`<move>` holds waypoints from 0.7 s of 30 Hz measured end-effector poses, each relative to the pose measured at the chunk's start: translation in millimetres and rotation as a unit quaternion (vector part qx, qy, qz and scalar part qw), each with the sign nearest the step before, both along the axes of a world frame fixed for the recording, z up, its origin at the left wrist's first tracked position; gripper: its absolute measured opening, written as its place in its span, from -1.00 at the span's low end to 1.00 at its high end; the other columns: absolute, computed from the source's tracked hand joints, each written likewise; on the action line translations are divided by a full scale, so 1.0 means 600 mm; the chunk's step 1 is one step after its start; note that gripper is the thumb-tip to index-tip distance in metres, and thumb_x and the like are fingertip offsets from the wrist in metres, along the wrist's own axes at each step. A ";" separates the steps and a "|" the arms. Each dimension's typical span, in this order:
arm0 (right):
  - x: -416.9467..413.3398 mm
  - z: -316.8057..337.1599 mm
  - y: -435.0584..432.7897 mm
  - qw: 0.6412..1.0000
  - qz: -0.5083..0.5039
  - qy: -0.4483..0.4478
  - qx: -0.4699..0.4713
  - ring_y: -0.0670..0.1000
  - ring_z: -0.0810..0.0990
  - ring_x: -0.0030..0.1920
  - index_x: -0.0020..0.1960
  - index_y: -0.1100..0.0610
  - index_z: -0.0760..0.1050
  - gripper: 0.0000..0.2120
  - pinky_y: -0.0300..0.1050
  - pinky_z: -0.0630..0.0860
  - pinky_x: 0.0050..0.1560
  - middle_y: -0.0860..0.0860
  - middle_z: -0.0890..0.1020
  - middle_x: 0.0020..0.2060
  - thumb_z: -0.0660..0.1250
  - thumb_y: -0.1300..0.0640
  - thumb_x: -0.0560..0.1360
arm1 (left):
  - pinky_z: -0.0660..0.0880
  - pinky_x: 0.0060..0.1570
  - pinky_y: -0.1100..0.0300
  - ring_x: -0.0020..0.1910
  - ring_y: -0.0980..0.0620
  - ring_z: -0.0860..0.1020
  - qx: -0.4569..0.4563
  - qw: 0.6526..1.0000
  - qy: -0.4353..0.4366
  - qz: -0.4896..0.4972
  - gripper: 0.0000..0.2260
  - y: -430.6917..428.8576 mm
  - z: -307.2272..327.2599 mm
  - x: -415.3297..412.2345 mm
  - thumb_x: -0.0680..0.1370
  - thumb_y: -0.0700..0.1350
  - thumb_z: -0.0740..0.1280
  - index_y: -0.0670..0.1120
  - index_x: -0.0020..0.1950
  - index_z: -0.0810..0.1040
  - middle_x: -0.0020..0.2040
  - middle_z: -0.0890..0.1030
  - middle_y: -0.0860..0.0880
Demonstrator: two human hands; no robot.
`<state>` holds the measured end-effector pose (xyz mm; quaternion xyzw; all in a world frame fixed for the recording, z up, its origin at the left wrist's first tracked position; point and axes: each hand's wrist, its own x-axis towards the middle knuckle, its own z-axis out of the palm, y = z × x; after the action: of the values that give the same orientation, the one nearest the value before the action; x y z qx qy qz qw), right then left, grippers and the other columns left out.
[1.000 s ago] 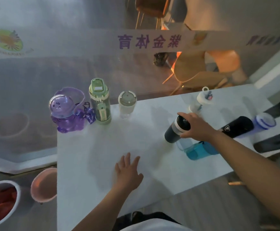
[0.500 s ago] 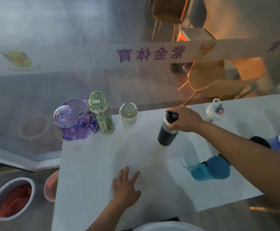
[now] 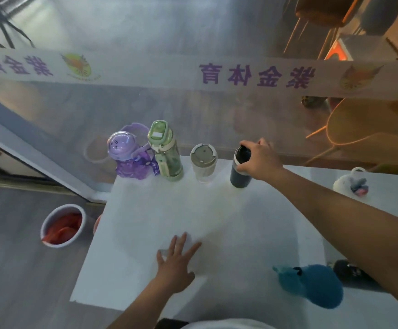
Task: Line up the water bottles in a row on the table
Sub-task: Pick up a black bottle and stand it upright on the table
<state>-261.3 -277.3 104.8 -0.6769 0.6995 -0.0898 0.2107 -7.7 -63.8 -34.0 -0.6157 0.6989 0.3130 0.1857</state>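
Along the far edge of the white table (image 3: 145,233) stand a purple bottle (image 3: 128,157), a green bottle (image 3: 167,155) and a clear cup with a beige lid (image 3: 203,162). My right hand (image 3: 258,160) grips the top of a dark bottle (image 3: 240,173) standing upright just right of the cup. My left hand (image 3: 176,264) lies flat on the table with its fingers spread. A blue bottle (image 3: 314,284) lies on its side near the front right. Beside it a black bottle (image 3: 352,271) is partly hidden by my right forearm. A white bottle (image 3: 351,185) stands at the right.
A glass wall with a white banner (image 3: 252,74) rises right behind the table's far edge. On the floor to the left sits a white bowl (image 3: 62,225) holding something red. Wooden chairs (image 3: 359,138) stand beyond the glass.
My right hand has carried the dark bottle from the table's middle to the far edge and stood it next to the beige-lidded cup. My left hand stays flat on the table.
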 end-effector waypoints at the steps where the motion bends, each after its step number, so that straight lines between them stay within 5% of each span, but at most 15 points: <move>1: 0.001 -0.002 -0.002 1.000 0.001 -0.002 -0.003 0.20 0.32 0.21 0.38 -0.07 0.37 -0.34 0.01 0.41 0.07 0.12 0.40 0.12 0.46 0.00 0.30 | -0.11 0.42 -0.36 0.54 0.01 -0.34 -0.001 1.000 0.001 0.005 -0.27 0.001 0.001 0.000 0.54 0.05 0.27 0.38 0.51 -0.15 0.56 -0.36 0.11; 12: 0.005 -0.007 -0.012 1.000 -0.015 0.001 -0.011 0.20 0.30 0.22 0.40 -0.07 0.34 -0.32 0.03 0.40 0.17 0.13 0.37 0.14 0.45 -0.03 0.31 | -0.09 0.44 -0.31 0.55 0.02 -0.32 0.002 1.000 0.002 0.011 -0.27 0.000 0.003 0.001 0.55 0.00 0.27 0.38 0.51 -0.13 0.57 -0.33 0.13; 21: 0.009 0.004 -0.003 0.999 -0.010 0.024 0.019 0.19 0.27 0.26 0.43 -0.09 0.30 -0.32 -0.01 0.39 0.03 0.11 0.36 0.20 0.44 -0.02 0.35 | -0.07 0.44 -0.32 0.55 0.00 -0.32 0.002 1.000 0.006 0.007 -0.26 0.001 0.002 0.002 0.54 0.00 0.29 0.37 0.51 -0.13 0.56 -0.34 0.13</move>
<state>-255.9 -279.2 107.0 -0.6679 0.7124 -0.0621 0.2062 -6.4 -63.3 -33.0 -0.6184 0.6950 0.3195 0.1804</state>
